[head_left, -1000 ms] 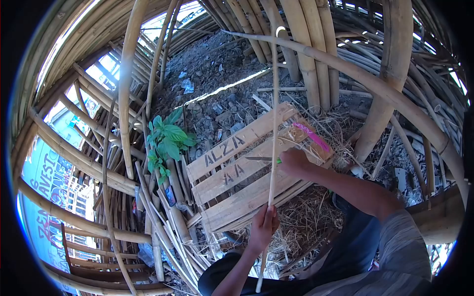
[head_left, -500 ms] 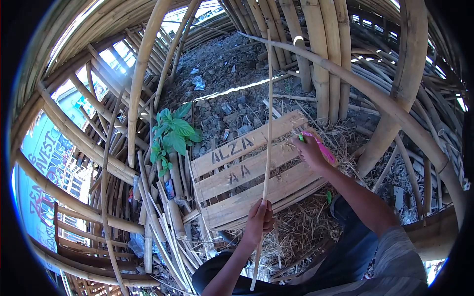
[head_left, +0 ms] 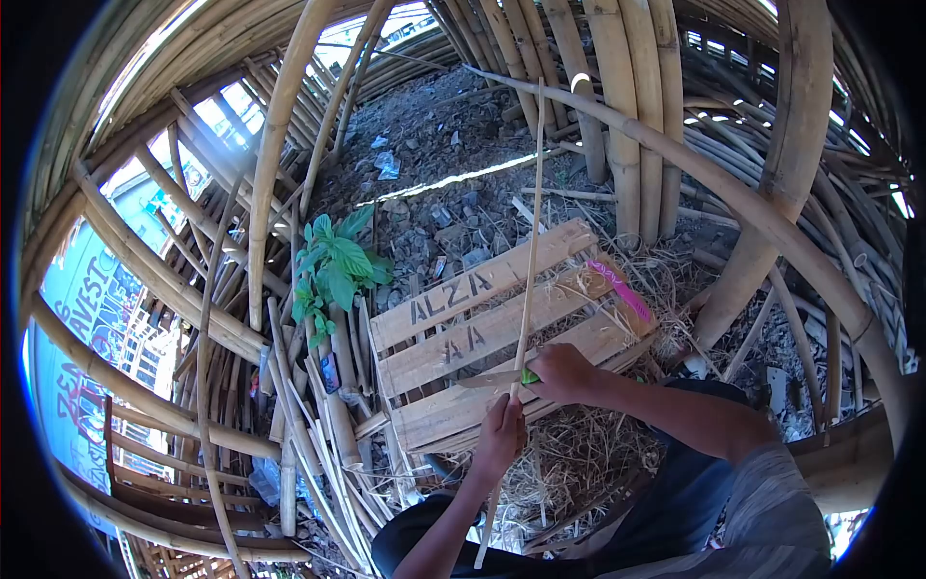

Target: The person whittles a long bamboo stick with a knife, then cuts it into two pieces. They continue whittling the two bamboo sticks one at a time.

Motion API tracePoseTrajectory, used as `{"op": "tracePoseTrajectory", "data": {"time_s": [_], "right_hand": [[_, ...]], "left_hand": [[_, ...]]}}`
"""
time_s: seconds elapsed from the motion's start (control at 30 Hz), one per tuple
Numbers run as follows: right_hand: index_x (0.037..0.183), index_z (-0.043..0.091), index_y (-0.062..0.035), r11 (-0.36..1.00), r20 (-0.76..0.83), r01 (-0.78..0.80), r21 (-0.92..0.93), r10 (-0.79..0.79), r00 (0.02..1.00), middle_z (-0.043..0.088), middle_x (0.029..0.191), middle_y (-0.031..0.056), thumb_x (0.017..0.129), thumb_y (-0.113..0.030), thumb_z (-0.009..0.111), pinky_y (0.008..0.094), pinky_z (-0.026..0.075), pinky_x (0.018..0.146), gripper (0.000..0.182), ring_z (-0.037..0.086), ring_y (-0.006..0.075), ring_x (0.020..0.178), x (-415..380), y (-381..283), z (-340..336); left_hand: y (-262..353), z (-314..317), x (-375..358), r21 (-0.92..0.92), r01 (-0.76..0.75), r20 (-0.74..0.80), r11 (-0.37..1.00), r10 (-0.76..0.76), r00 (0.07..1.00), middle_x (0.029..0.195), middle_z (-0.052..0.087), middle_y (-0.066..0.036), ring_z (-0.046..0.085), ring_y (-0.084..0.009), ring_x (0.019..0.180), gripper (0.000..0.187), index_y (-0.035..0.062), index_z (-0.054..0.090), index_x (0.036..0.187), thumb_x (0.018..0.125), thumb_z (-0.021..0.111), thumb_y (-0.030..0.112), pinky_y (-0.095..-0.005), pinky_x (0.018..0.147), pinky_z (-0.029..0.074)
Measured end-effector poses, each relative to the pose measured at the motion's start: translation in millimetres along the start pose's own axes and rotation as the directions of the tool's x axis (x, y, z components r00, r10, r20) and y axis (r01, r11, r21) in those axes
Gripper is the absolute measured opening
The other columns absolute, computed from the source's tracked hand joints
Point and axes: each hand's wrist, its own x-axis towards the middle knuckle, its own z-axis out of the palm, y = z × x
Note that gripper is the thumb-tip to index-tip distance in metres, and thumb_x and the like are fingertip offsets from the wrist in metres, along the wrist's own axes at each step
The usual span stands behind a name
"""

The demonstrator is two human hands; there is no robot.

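My left hand (head_left: 500,434) is closed round a long thin bamboo strip (head_left: 532,241), which stands nearly upright in the view and leans slightly right at its top. Just above it, my right hand (head_left: 564,374) grips a knife (head_left: 490,379) by its green handle. The blade points left and crosses the strip, close above my left fingers. Behind the strip is a slatted wooden crate (head_left: 424,367) with dark stencilled letters. A pink strip with print (head_left: 622,289) lies on the crate's right end.
Straw-like shavings (head_left: 569,473) cover the ground by my legs. Thin bamboo strips (head_left: 328,482) lie to the left, near a green leafy plant (head_left: 340,261). A thick bamboo pole (head_left: 714,159) slants across the right side, before upright poles (head_left: 627,116). Rubble (head_left: 434,145) lies beyond the crate.
My right hand has moved down and left from the crate's right end, bringing the knife to the bamboo strip. My left hand has shifted slightly down with the strip, whose top now leans further right.
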Motion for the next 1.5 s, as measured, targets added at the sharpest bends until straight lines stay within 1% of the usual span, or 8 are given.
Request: {"op": "tracePoseTrajectory", "data": {"time_s": [0.1, 0.17, 0.23, 0.37, 0.93, 1.1, 1.37, 1.5], "right_hand": [[0.071, 0.062, -0.0037, 0.998, -0.018, 0.038, 0.049, -0.037, 0.999, 0.059, 0.061, 0.0146, 0.072, -0.023, 0.062, 0.0425, 0.048, 0.058, 0.019, 0.060, 0.0320, 0.058, -1, 7, -1], [0.073, 0.062, -0.0028, 0.991, -0.073, 0.106, 0.077, -0.101, 0.992, 0.059, 0.060, 0.0127, 0.075, -0.023, 0.061, 0.0401, 0.047, 0.056, 0.020, 0.059, 0.0287, 0.055, 2, 17, -3], [0.077, 0.063, -0.0010, 0.741, -0.191, -0.068, 0.668, 0.259, 0.947, 0.055, 0.057, 0.0053, 0.084, -0.025, 0.059, 0.0351, 0.044, 0.052, 0.025, 0.053, 0.0174, 0.050, 10, 20, -16], [0.101, 0.063, -0.0009, 0.513, -0.222, -0.029, 0.858, 0.421, 0.879, 0.055, 0.061, 0.0012, 0.092, -0.020, 0.050, 0.0233, 0.037, 0.047, 0.024, 0.046, 0.0060, 0.051, 17, 37, -41], [0.085, 0.061, 0.0026, 0.783, -0.285, -0.062, 0.619, 0.298, 0.911, 0.053, 0.058, 0.0034, 0.087, -0.015, 0.059, 0.0253, 0.041, 0.051, 0.018, 0.051, 0.0079, 0.055, 16, 44, -53], [0.096, 0.062, -0.0043, 0.993, -0.565, 0.116, 0.021, -0.084, 0.821, 0.058, 0.087, 0.0104, 0.070, 0.002, 0.063, 0.0325, 0.048, 0.067, 0.027, 0.059, 0.0208, 0.078, 16, 47, -92], [0.112, 0.061, -0.0122, 0.995, -0.624, -0.070, -0.075, 0.008, 0.781, 0.051, 0.115, 0.0080, 0.060, 0.012, 0.065, 0.0352, 0.048, 0.081, 0.058, 0.052, 0.0267, 0.103, 1, 58, -126], [0.115, 0.060, -0.0142, 0.993, -0.589, -0.076, -0.090, 0.008, 0.808, 0.044, 0.129, 0.0105, 0.063, 0.012, 0.065, 0.0364, 0.042, 0.096, 0.059, 0.040, 0.0285, 0.122, 6, 70, -110]], "left_hand": [[-10, -4, 4, 0.337, -0.212, -0.062, 0.917, 0.246, 0.967, 0.054, 0.030, 0.002, 0.028, -0.0073, 0.040, 0.025, 0.0088, 0.040, 0.080, 0.098, 0.036, 0.026, -0.0272, 0.037, 0.023], [0, 0, -2, 0.688, -0.344, -0.052, 0.639, 0.517, 0.855, 0.053, 0.045, -0.020, 0.044, -0.0389, 0.044, 0.024, 0.0016, 0.039, 0.080, 0.096, 0.038, 0.019, -0.0451, 0.042, 0.028], [17, 5, -9, 0.719, -0.336, -0.067, 0.608, 0.541, 0.838, 0.054, 0.045, -0.023, 0.044, -0.0425, 0.049, 0.022, 0.0015, 0.039, 0.080, 0.095, 0.040, 0.017, -0.0462, 0.043, 0.028], [27, 0, -6, 0.751, -0.330, -0.094, 0.572, 0.587, 0.804, 0.053, 0.044, -0.023, 0.046, -0.0454, 0.051, 0.019, 0.0018, 0.039, 0.080, 0.094, 0.042, 0.014, -0.0473, 0.042, 0.027], [49, -83, 13, 0.918, -0.198, -0.161, 0.344, 0.779, 0.607, 0.056, 0.051, -0.023, 0.050, -0.0452, 0.055, 0.019, 0.0033, 0.042, 0.080, 0.093, 0.044, 0.017, -0.0517, 0.044, 0.032], [67, -129, 14, 0.933, -0.117, -0.187, 0.339, 0.738, 0.649, 0.061, 0.054, -0.022, 0.053, -0.0437, 0.060, 0.016, 0.0058, 0.051, 0.086, 0.092, 0.047, 0.021, -0.0504, 0.049, 0.037], [88, -178, -20, 0.987, -0.062, 0.157, -0.149, 0.785, 0.599, 0.067, 0.058, -0.011, 0.057, -0.0324, 0.059, 0.011, 0.0059, 0.053, 0.080, 0.083, 0.057, 0.016, -0.0417, 0.051, 0.043], [89, -177, -27, 0.992, -0.088, 0.128, -0.093, 0.786, 0.605, 0.069, 0.058, -0.012, 0.058, -0.0315, 0.062, 0.009, 0.0049, 0.054, 0.080, 0.081, 0.057, 0.013, -0.0415, 0.054, 0.044]]}}
